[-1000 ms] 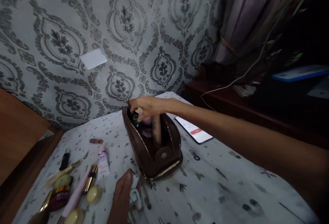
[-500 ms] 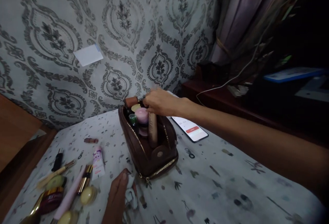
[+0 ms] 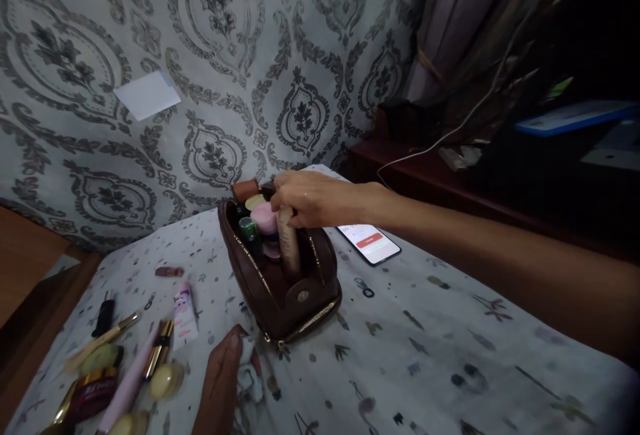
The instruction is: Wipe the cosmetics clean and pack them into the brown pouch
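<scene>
The brown bag stands unzipped on the patterned sheet, in front of me and close to the papered wall. Inside it, the tan tube leans upright beside the pink-lidded jar, with the green-capped bottle to the left and the pale yellow lid just behind.

My right hand is over the bag's opening, fingers bent down at the top of the tan tube; I cannot tell whether they grip anything, as my knuckles hide the tips. My left hand is down on the near side of the bag, thumb and fingers closed around a crumpled white cloth.

To the right of the bag, beneath my forearm, lies the phone, its screen lit. Off to the left are the white-and-purple tube, the gold-and-black tube, a pink-handled piece, the dark red jar and a round cream container. A white paper shows against the wall.
</scene>
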`<act>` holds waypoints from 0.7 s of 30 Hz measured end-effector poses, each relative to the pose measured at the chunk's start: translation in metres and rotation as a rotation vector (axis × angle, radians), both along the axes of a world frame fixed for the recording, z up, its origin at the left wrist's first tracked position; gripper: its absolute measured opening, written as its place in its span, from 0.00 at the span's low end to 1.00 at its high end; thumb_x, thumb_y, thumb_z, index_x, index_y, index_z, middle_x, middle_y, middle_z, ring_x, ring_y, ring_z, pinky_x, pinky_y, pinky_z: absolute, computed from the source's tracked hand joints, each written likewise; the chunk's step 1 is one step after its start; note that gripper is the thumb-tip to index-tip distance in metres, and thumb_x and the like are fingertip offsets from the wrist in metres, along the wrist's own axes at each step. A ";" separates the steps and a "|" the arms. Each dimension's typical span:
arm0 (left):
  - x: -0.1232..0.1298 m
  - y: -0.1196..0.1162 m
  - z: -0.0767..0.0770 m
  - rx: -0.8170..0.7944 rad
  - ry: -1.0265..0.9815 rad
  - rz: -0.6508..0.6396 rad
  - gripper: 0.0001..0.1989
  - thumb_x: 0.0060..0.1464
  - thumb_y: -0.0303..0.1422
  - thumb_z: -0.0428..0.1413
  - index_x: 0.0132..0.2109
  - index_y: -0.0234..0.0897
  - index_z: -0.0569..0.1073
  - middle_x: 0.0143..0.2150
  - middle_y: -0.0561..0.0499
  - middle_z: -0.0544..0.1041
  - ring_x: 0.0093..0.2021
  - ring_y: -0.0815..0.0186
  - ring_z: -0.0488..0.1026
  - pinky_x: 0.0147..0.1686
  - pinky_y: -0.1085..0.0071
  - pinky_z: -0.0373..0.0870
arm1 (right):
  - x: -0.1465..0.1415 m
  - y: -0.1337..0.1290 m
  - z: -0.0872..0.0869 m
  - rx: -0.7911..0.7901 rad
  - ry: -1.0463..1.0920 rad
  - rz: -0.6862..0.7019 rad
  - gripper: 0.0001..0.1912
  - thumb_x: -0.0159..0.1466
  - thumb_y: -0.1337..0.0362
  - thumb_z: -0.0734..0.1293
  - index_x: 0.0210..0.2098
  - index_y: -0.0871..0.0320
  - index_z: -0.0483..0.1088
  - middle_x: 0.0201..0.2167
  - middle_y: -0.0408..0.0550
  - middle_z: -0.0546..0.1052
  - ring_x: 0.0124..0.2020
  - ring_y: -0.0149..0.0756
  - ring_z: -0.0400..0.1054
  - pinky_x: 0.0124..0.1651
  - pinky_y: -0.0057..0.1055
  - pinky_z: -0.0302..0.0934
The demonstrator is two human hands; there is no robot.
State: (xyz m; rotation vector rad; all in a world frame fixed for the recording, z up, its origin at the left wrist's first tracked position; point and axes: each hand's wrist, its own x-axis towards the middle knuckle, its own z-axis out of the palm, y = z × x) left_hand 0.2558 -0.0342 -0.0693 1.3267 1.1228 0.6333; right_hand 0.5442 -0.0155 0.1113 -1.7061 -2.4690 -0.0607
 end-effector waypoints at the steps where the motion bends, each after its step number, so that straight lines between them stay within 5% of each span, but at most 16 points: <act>1: 0.000 0.000 0.000 0.009 -0.002 -0.001 0.31 0.48 0.65 0.53 0.26 0.38 0.67 0.14 0.57 0.64 0.14 0.69 0.61 0.16 0.73 0.59 | 0.001 0.001 -0.001 -0.012 0.033 0.008 0.04 0.57 0.71 0.69 0.32 0.59 0.76 0.33 0.49 0.75 0.37 0.37 0.65 0.35 0.29 0.49; 10: 0.002 -0.002 0.006 0.003 -0.009 -0.018 0.30 0.49 0.63 0.54 0.26 0.38 0.68 0.16 0.56 0.66 0.16 0.69 0.62 0.16 0.74 0.58 | -0.006 0.003 -0.009 -0.102 0.270 0.149 0.02 0.57 0.71 0.70 0.32 0.59 0.75 0.26 0.40 0.75 0.27 0.28 0.63 0.31 0.27 0.47; 21: 0.000 -0.002 0.005 0.016 0.034 -0.046 0.30 0.54 0.61 0.51 0.25 0.38 0.68 0.15 0.56 0.63 0.17 0.69 0.60 0.19 0.73 0.59 | -0.027 -0.007 0.000 -0.118 0.382 0.338 0.06 0.59 0.76 0.65 0.30 0.60 0.70 0.24 0.40 0.70 0.28 0.28 0.60 0.34 0.28 0.51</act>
